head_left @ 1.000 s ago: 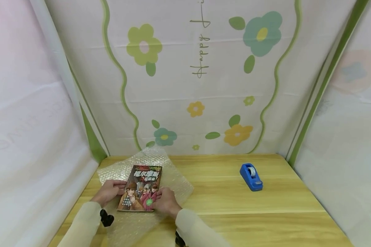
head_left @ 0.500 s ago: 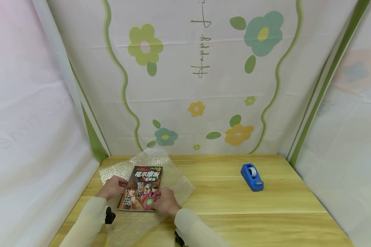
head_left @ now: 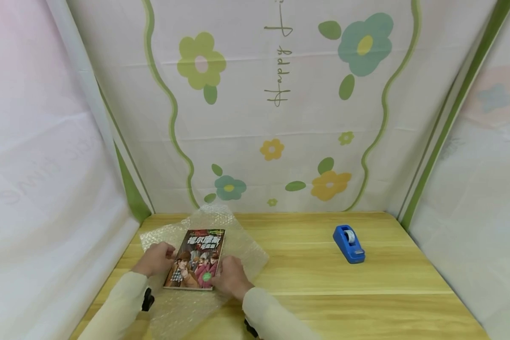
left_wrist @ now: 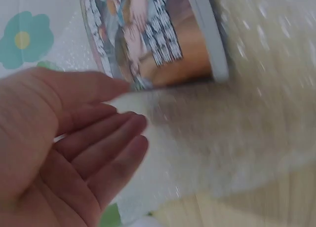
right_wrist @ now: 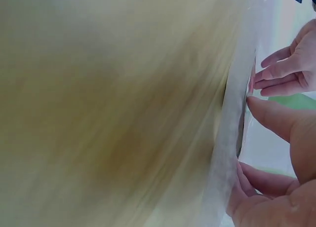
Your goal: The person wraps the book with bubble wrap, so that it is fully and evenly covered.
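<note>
A paperback book (head_left: 195, 259) with an illustrated cover and white Chinese characters lies face up on a sheet of bubble wrap (head_left: 248, 255). At its left edge is my left hand (head_left: 156, 259). The left wrist view shows this hand's thumb touching the book (left_wrist: 173, 44), with the other fingers loosely extended below and apart from it. My right hand (head_left: 233, 277) holds the book's lower right edge, thumb towards the cover. Seen from the right wrist, that hand's thumb and curled fingers (right_wrist: 264, 182) meet along the edge; the fingertips are partly hidden.
A blue tape dispenser (head_left: 349, 244) with a roll of tape stands on the wooden table (head_left: 306, 274) to the right. Behind the table hangs a white cloth (head_left: 246, 108) printed with flowers, with further cloth walls at both sides.
My left hand has drawn its fingers back from the cover to the book's left edge. The right hand stays at the right edge. The book looks nearly unmoved; the head view shifts slightly.
</note>
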Action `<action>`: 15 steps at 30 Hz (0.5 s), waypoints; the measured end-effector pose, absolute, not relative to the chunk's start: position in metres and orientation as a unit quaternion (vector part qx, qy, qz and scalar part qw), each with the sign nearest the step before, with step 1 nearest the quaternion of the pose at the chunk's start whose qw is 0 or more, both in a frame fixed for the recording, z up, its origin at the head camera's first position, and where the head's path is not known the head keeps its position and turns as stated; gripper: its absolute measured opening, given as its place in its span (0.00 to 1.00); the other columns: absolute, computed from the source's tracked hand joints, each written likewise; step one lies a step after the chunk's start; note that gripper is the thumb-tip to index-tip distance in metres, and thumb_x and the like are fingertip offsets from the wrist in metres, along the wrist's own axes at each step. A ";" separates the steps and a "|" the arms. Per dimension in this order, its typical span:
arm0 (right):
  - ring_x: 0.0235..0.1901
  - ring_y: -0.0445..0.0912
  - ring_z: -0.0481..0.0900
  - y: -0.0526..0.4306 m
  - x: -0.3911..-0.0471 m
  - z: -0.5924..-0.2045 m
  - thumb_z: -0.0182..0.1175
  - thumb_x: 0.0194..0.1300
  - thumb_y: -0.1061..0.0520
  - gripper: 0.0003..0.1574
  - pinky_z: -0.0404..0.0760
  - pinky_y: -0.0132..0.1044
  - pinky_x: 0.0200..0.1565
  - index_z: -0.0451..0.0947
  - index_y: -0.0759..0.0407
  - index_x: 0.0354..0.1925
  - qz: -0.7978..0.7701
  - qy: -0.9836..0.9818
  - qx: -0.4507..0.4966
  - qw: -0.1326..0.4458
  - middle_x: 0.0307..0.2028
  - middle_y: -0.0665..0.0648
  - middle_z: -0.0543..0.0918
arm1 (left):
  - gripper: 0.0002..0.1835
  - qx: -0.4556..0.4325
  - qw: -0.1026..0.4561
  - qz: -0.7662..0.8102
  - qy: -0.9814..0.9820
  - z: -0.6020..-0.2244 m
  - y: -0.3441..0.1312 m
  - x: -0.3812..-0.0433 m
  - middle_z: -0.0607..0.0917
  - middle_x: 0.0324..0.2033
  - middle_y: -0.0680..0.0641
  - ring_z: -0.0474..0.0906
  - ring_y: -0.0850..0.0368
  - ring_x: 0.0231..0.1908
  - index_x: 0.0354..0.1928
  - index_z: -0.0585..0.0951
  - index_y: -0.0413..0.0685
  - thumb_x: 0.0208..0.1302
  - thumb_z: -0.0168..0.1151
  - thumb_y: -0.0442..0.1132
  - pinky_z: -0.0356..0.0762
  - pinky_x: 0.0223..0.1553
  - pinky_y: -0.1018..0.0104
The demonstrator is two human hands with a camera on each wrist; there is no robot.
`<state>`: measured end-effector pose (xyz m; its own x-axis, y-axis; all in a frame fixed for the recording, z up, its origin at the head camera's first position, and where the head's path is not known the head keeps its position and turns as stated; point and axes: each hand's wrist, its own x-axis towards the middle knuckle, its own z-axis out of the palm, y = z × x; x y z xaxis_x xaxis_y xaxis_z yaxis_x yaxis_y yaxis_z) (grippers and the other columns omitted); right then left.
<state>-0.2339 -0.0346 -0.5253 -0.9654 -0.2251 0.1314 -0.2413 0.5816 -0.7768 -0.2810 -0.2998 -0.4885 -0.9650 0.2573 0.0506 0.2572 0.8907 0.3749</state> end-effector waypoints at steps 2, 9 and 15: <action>0.29 0.44 0.71 -0.030 -0.234 -0.523 0.83 0.53 0.57 0.21 0.73 0.36 0.30 0.77 0.63 0.27 0.407 -0.900 0.156 0.027 0.24 0.50 0.73 | 0.10 0.157 -0.003 0.174 0.972 -0.490 -0.305 -0.280 0.89 0.42 0.31 0.87 0.36 0.42 0.44 0.84 0.26 0.65 0.65 0.29 0.87 0.46 0.42; 0.58 0.57 0.83 -0.009 -0.237 -0.512 0.76 0.64 0.50 0.32 0.85 0.48 0.62 0.81 0.70 0.56 0.269 -0.938 0.218 0.022 0.58 0.65 0.85 | 0.33 0.227 -0.012 0.096 0.969 -0.498 -0.325 -0.270 0.74 0.67 0.20 0.72 0.21 0.67 0.69 0.69 0.17 0.73 0.64 0.38 0.70 0.70 0.32; 0.82 0.58 0.60 0.011 -0.243 -0.509 0.67 0.72 0.37 0.56 0.61 0.50 0.81 0.57 0.67 0.80 0.123 -0.960 0.252 -0.019 0.80 0.66 0.64 | 0.32 0.261 -0.050 0.043 0.963 -0.506 -0.338 -0.264 0.70 0.72 0.23 0.67 0.23 0.72 0.70 0.71 0.23 0.74 0.62 0.40 0.68 0.72 0.34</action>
